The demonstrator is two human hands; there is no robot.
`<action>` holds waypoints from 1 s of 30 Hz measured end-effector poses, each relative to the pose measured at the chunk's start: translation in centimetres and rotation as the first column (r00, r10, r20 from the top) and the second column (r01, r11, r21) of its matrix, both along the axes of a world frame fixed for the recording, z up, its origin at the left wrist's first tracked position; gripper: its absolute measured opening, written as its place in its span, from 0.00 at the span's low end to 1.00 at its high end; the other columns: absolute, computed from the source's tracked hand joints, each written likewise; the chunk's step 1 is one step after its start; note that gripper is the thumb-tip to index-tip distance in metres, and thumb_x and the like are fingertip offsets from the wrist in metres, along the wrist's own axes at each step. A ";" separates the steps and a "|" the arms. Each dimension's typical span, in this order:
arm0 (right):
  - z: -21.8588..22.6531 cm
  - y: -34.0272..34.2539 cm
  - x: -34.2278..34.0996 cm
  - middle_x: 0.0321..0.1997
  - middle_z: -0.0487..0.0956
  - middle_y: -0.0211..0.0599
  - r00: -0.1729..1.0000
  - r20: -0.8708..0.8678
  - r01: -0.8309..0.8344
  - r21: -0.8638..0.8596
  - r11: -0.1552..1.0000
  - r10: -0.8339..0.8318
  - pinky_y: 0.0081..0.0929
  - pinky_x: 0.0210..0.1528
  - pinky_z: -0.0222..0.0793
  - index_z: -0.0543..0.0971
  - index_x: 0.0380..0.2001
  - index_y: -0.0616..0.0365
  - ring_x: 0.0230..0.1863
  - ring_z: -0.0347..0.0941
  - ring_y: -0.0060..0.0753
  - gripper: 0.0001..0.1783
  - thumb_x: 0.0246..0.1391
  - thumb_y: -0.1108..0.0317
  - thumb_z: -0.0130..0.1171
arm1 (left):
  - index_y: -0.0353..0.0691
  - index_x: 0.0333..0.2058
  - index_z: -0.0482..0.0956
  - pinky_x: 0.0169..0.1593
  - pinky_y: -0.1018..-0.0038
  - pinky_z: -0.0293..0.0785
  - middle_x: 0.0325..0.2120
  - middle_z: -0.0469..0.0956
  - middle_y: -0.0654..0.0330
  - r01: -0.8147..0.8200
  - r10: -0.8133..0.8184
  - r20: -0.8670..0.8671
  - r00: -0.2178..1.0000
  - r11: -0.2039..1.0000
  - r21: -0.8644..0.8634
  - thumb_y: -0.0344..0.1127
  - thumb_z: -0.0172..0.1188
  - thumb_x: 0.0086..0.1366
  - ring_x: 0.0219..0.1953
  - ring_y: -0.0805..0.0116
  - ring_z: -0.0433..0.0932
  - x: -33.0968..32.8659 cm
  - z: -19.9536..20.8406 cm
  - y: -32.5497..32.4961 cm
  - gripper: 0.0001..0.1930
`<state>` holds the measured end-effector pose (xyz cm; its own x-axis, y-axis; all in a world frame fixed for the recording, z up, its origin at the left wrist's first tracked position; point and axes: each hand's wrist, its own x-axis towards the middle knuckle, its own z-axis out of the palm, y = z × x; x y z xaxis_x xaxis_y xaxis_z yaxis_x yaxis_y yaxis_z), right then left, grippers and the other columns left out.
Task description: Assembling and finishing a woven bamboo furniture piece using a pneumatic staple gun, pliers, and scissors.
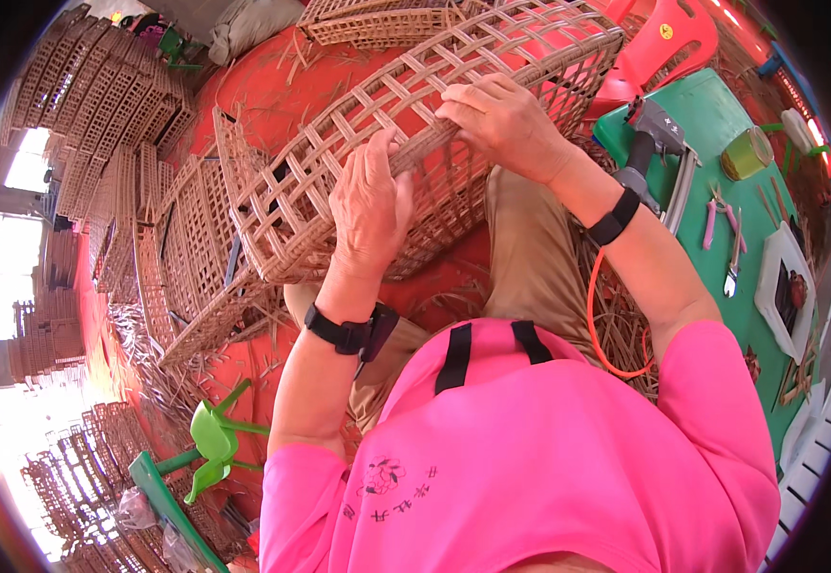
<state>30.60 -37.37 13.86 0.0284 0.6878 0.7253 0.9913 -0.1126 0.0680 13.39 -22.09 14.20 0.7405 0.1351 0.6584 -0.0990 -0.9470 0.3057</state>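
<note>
"What do we hold?"
"Our left hand (369, 205) and right hand (506, 124) both curl over the edge of the woven basket (425, 146)."
"Where do we have it?"
"Tilted at our knees, left of the green worktop (697, 95) carrying our power tool (659, 129)."

1. Bench (702, 277), green-topped.
2. Power tool (657, 127), grey and black; bench, far left corner.
3. Jar (747, 155), yellowish; near bench's right edge.
4. Pink-handled hand tools (709, 227); mid-bench.
5. Tray (768, 298), white-rimmed, dark contents; along bench's right edge.
6. Hose (594, 306), orange; beside bench's left edge.
7. Chair (649, 57), red plastic; beyond bench's far edge.
8. Stool (213, 437), light green; floor's left side.
9. Stacked wickerwork (81, 86), brown; floor's far left corner.
</note>
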 end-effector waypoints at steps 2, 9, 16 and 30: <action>0.5 -0.2 0.1 0.43 0.77 0.32 1.000 -0.022 -0.020 -0.014 1.000 0.020 0.32 0.50 0.69 0.78 0.40 0.54 0.46 0.75 0.34 0.15 0.46 0.70 0.63 | 0.39 0.54 0.69 0.46 0.63 0.74 0.39 0.78 0.53 -0.026 0.021 -0.058 0.998 0.996 -0.090 0.24 0.63 0.53 0.42 0.55 0.79 0.1 0.4 -0.2 0.27; 1.2 -2.4 1.6 0.50 0.77 0.36 0.959 -0.283 -0.006 0.026 1.000 0.013 0.37 0.56 0.69 0.77 0.48 0.53 0.54 0.72 0.42 0.26 0.43 0.67 0.69 | 0.40 0.55 0.69 0.49 0.63 0.72 0.40 0.76 0.52 0.004 -0.022 -0.107 0.994 0.986 -0.169 0.24 0.64 0.52 0.45 0.53 0.77 -0.1 1.0 0.5 0.29; 1.3 -3.2 2.5 0.52 0.75 0.31 0.975 -0.193 0.105 -0.043 0.994 -0.112 0.38 0.60 0.65 0.77 0.47 0.50 0.56 0.70 0.40 0.29 0.36 0.73 0.71 | 0.42 0.52 0.73 0.56 0.58 0.63 0.48 0.71 0.55 -0.225 0.235 -0.039 0.971 0.958 0.175 0.30 0.70 0.51 0.52 0.52 0.69 -4.5 0.1 0.9 0.28; -0.2 -1.2 3.2 0.37 0.77 0.30 0.987 0.108 0.120 -0.034 0.992 -0.116 0.41 0.58 0.64 0.79 0.41 0.49 0.54 0.71 0.38 0.19 0.41 0.65 0.65 | 0.44 0.47 0.79 0.50 0.59 0.69 0.41 0.76 0.57 -0.332 0.335 0.037 0.942 0.904 0.269 0.31 0.68 0.51 0.44 0.53 0.75 -7.6 -0.8 3.5 0.22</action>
